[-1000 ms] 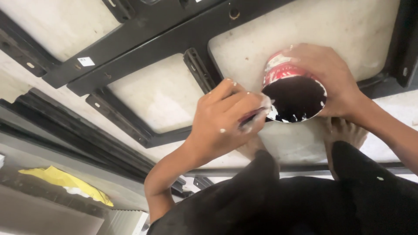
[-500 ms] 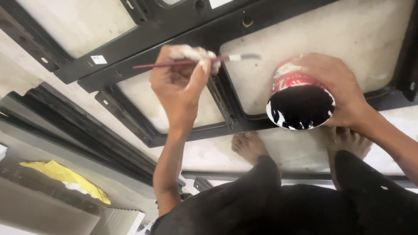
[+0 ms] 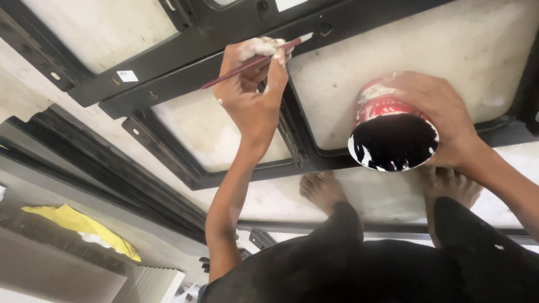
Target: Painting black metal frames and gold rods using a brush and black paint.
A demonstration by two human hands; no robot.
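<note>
We pinch the thin red paintbrush in our left hand so its tip meets the far black metal frame, while our right hand wraps its fingers around the black paint can, keeping it near on the right.

Left hand smeared with white paint on fingers and knuckles, gripping a thin brush with dark red handle and pale whitish tip; beneath and around that hand, a black metal frame over pale beige, mottled floor, with a small white sticker on the frame to the hand's left. Right hand wraps a can, red with white markings outside, glossy black paint inside, white flecks along the rim. Below the hands, black trousers; far lower left of the left hand, a yellow cloth against grey.
</note>
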